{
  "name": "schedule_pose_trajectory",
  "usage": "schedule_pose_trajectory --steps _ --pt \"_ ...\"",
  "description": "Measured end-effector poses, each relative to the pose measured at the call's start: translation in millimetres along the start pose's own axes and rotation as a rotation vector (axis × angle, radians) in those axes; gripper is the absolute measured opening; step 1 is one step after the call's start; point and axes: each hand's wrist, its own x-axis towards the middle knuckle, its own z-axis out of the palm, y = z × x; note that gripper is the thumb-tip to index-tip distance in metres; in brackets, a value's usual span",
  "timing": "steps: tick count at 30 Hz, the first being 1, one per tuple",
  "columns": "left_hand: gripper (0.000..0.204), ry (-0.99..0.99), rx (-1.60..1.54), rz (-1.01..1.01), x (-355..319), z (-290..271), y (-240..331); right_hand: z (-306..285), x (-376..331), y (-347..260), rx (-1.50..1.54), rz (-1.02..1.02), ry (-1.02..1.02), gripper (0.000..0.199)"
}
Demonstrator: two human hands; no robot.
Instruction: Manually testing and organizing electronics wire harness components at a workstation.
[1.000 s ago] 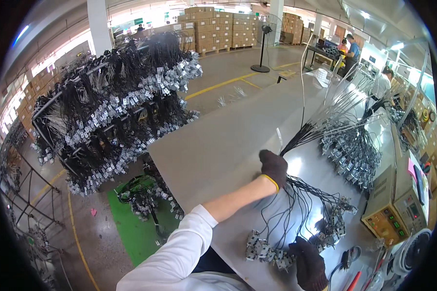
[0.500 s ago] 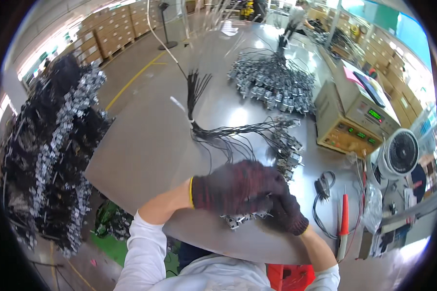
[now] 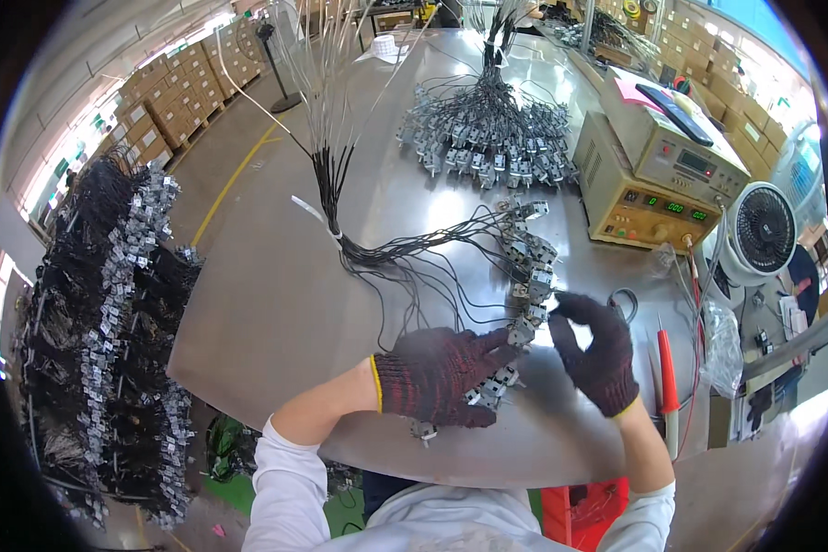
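On the metal table lies a row of small silvery metal parts [image 3: 536, 253] on thin black leads [image 3: 423, 241]. The leads gather into a bundle [image 3: 329, 198] bound with a white tie. My left hand [image 3: 442, 375], in a dark red-black knit glove, reaches over the near end of the row. Its thumb and forefinger close on one metal part [image 3: 522, 331], while others show beneath the hand. Right of the row, my right hand [image 3: 603, 354], gloved alike, curls thumb and forefinger into a ring. Those fingertips come together beside the parts; whatever they pinch is hidden.
A larger heap of similar parts [image 3: 492, 138] lies farther back. To the right stand two stacked bench instruments [image 3: 658, 184], a small fan [image 3: 759, 230] and a red-handled probe [image 3: 669, 373]. Hanging wired parts [image 3: 110, 322] fill the left side beyond the table edge.
My hands, which were together over the near parts, have moved apart, the right one going up and rightward. The view has shifted, and the upper instrument's green digits no longer show.
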Motion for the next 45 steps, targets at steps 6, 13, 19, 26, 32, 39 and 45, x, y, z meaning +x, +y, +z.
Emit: schedule_pose_trajectory --steps 6,13,19,26,32,39,45 --pt "0.091 -0.061 0.187 0.031 4.4 -2.4 4.4 26.1 10.9 35.0 -0.094 0.085 -0.118 0.071" --pt "0.077 -0.045 0.197 0.038 2.3 -7.1 8.6 37.4 15.7 19.1 0.057 0.082 -0.13 0.06" --pt "0.071 -0.232 0.105 -0.024 -10.9 -28.7 2.3 25.9 13.9 -14.7 0.011 0.138 -0.227 0.042" --pt "0.058 -0.364 -0.194 -0.008 -25.2 -37.7 -17.4 35.2 1.2 14.2 0.173 0.119 -0.333 0.05" --pt "0.048 -0.151 -0.29 0.109 -36.5 -19.6 -68.5 32.5 8.4 0.1 0.304 0.254 -0.396 0.043" --pt "0.048 -0.071 -0.215 0.005 -29.2 -43.8 -49.2 22.8 9.2 5.5 -0.062 -0.051 -0.419 0.044" --pt "0.05 0.222 -0.146 0.192 -31.7 -28.9 -52.0 7.2 8.4 16.8 0.068 -0.121 -0.343 0.029"
